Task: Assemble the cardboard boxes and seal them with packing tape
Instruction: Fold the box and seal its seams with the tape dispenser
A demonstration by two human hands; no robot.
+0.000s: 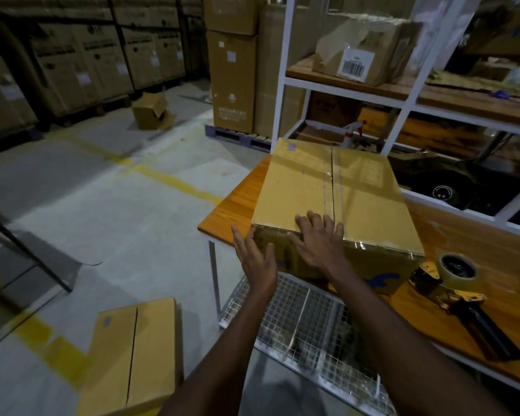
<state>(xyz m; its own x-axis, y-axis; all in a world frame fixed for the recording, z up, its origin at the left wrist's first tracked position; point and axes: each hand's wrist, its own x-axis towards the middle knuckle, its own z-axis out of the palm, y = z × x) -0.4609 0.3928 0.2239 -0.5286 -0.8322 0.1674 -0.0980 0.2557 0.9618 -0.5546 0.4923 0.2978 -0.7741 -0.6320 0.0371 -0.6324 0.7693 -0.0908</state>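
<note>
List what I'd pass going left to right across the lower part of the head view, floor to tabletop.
In order: floor box → left hand → right hand → tape gun. The table box is left out, since both hands overlap it.

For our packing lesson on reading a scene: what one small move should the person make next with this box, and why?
Probably close the left hand onto the box at its near corner to lift it away. Tape already covers its top seam, the right hand lies flat on the near edge, and the tape dispenser lies aside.
</note>
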